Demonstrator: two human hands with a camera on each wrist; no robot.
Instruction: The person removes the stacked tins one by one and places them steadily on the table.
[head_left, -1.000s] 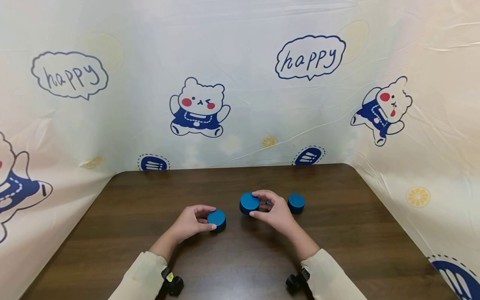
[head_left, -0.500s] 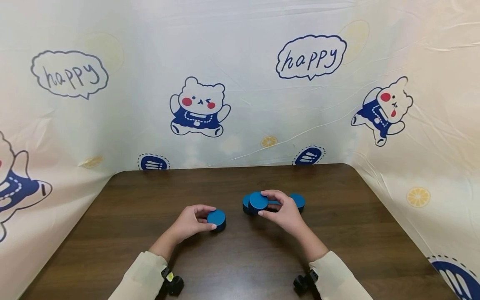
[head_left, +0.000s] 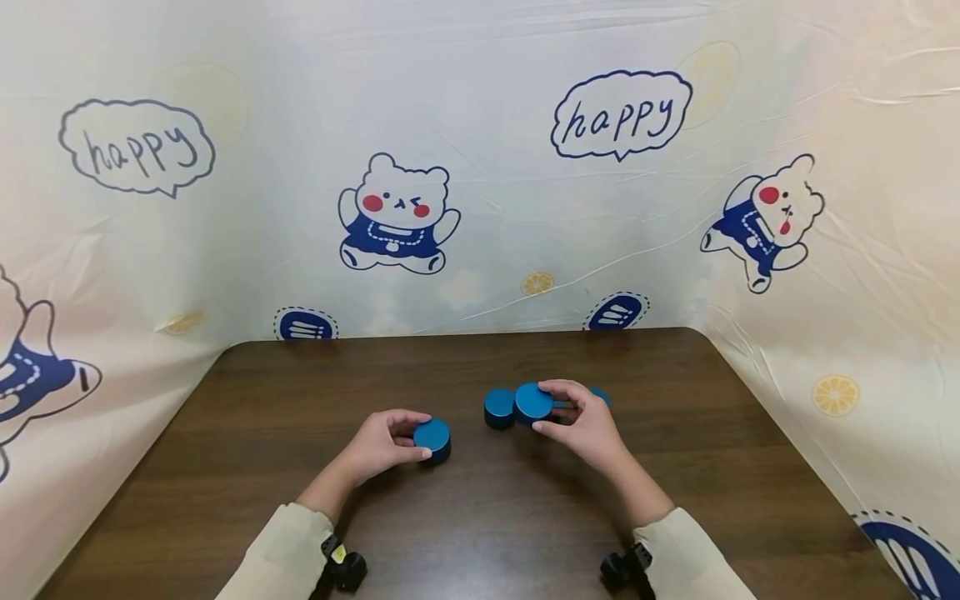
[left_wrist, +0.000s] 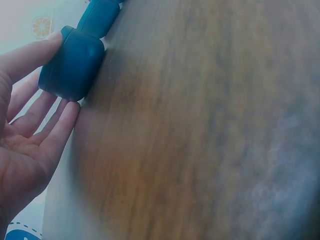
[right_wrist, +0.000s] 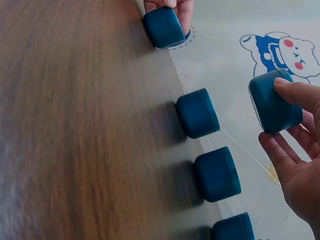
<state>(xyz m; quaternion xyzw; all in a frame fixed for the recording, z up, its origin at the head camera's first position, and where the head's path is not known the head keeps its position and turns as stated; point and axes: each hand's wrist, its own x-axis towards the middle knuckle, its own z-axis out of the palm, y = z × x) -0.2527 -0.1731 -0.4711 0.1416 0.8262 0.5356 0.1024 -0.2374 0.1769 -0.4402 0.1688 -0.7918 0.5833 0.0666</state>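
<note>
My left hand [head_left: 377, 447] grips a small round blue lidded container [head_left: 432, 437] between thumb and fingers, and this container stands on the table. With thumb and fingertips, my right hand [head_left: 587, 427] holds another blue lidded container [head_left: 533, 402]. In the right wrist view that held container [right_wrist: 273, 102] is up off the table, above a row of matching ones. The row's left container [head_left: 498, 407] stands upright just left of the held one. Its middle container [right_wrist: 217, 175] and right container [right_wrist: 233, 228] are mostly hidden behind the held one and my hand in the head view.
The brown wooden table [head_left: 300, 392] ends at a pale printed cloth [head_left: 495, 192] hanging behind and at both sides. A small black camera [head_left: 349, 572] sits at the left wrist, another black camera [head_left: 617, 570] at the right.
My right hand has moved right with its container, passing over the row and uncovering the row's left container. My left hand and its container have stayed in place.
</note>
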